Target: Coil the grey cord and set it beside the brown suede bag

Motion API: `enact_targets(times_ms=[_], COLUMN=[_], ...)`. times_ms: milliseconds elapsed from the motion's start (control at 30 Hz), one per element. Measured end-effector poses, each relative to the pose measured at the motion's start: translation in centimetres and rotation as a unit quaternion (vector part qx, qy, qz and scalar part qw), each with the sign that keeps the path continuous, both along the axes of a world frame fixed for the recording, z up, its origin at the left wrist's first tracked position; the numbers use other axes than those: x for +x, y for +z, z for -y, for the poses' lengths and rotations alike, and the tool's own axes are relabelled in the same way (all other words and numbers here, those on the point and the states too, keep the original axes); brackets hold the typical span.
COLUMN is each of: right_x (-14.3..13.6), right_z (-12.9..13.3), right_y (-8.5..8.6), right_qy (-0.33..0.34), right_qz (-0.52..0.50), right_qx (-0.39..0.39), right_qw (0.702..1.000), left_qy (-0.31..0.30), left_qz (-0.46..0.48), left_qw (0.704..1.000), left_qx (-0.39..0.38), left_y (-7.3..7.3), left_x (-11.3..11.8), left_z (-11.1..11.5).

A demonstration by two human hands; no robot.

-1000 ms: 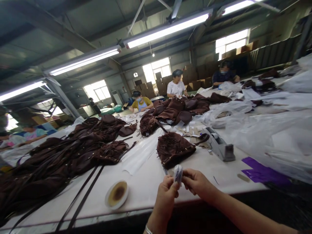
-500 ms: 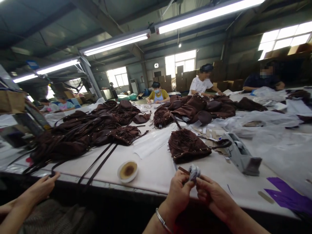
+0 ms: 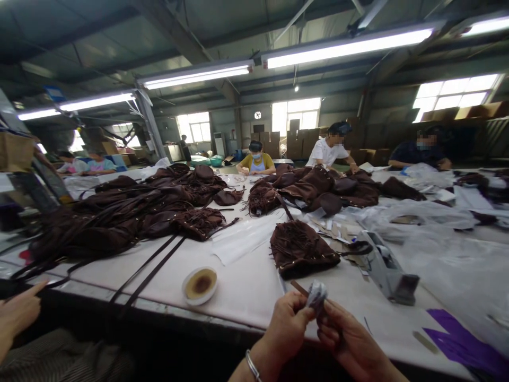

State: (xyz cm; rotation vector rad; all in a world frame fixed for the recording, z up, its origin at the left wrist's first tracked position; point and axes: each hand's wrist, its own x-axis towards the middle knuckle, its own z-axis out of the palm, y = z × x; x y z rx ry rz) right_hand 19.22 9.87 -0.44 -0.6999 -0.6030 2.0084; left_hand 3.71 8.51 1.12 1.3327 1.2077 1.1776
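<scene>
Both grips pinch one small crumpled pale wad (image 3: 317, 293): left hand (image 3: 287, 329) from its left, right hand (image 3: 350, 345) from below-right, above the tabletop (image 3: 246, 286) edge.

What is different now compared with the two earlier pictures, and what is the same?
The camera turned left and dipped, bringing a co-worker's hand into view at the left edge. The left hand and right hand crumpled the pale wrapping, flatter a second ago, into a wad. Both hands still pinch it; the brown fringed bag, tape dispenser and small dish lie unmoved.
</scene>
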Motion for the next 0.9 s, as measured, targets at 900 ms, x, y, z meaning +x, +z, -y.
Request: enact_targets(times_ms=[900], right_x=[5.9], right_z=[0.5], right_y=[2.1], right_qy=[0.033], right_qz=[0.503], right_qx=[0.642], right_qw=[0.578], left_qy=[-0.057], left_qz=[-0.216], left_qw=[0.974], left_qx=[0.037], left_y=[0.5], left_x=[-0.4], left_z=[-1.0])
